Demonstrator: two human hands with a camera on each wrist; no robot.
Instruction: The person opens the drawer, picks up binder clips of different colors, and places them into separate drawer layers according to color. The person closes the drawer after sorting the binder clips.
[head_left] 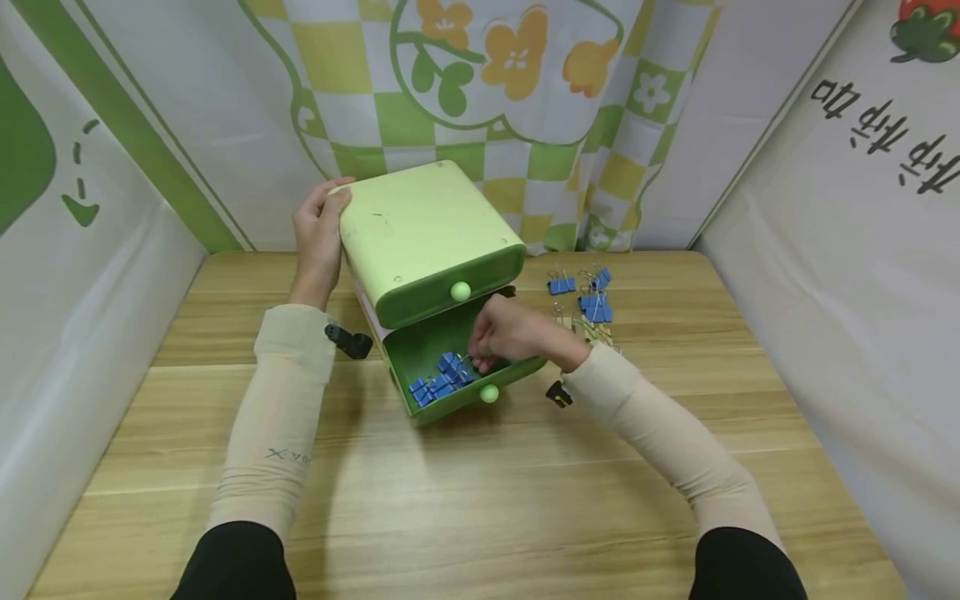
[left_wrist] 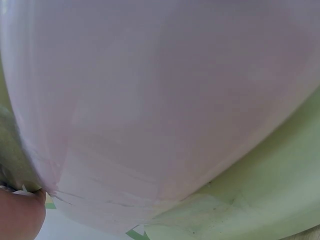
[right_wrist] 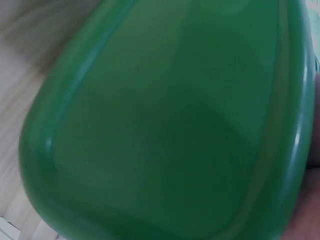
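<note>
A two-tier green drawer box [head_left: 427, 225] stands on the table, its lower drawer [head_left: 401, 350] pulled out and its upper one closed. My left hand [head_left: 318, 237] grips the box's back left corner, thumb on the top edge. Inside the open drawer, several blue binder clips [head_left: 442, 379] lie bunched near the front. My right hand [head_left: 513, 333] reaches in over the drawer's right side, fingers curled down and fingertips right beside the clips; I cannot tell whether they pinch one. The right wrist view is filled by the drawer's green front [right_wrist: 160, 120]; the left wrist view shows the pinkish side wall [left_wrist: 150, 100].
More blue binder clips [head_left: 596, 307] lie on the wooden table [head_left: 465, 508] right of the box. Pale yellowish clips [head_left: 596, 331] lie just in front of them, partly behind my right wrist. A patterned curtain [head_left: 487, 158] hangs close behind the box.
</note>
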